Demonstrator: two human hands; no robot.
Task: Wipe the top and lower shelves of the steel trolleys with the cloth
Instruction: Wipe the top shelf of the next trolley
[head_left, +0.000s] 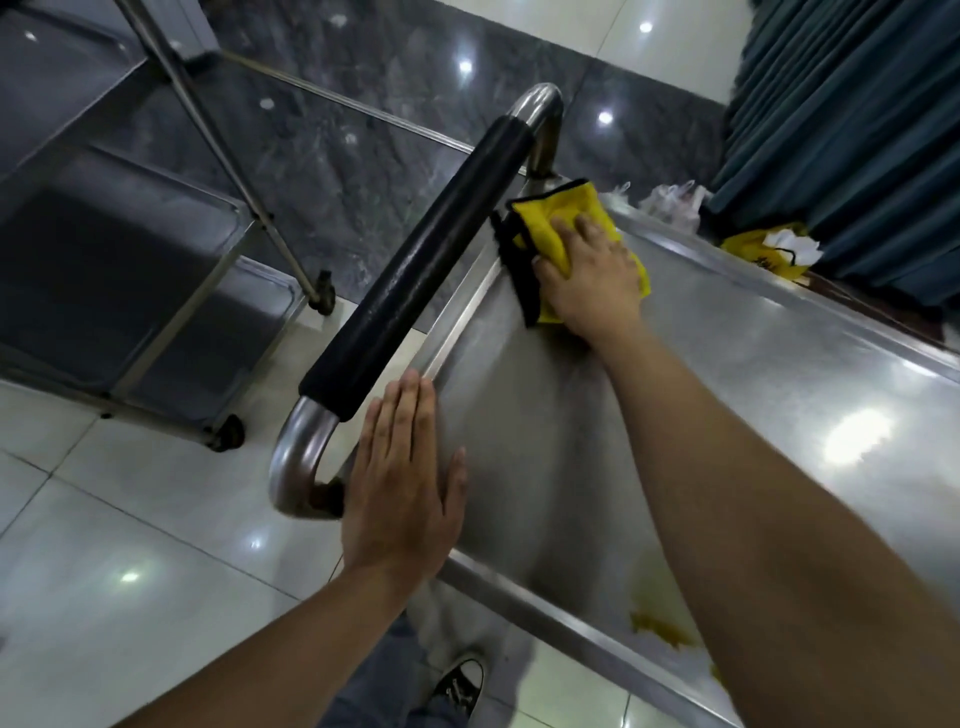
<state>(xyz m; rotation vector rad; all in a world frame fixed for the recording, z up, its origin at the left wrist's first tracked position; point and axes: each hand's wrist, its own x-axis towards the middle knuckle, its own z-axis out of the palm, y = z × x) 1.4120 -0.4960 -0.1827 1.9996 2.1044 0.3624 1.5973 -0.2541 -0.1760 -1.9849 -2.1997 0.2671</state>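
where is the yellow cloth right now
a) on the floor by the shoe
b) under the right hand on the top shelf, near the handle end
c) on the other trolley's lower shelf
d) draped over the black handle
b: the right hand presses the yellow cloth flat on the top shelf, beside the black handle.

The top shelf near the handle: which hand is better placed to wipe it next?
Right. The right hand already presses the cloth on the top shelf beside the handle. The left hand lies flat, without a cloth.
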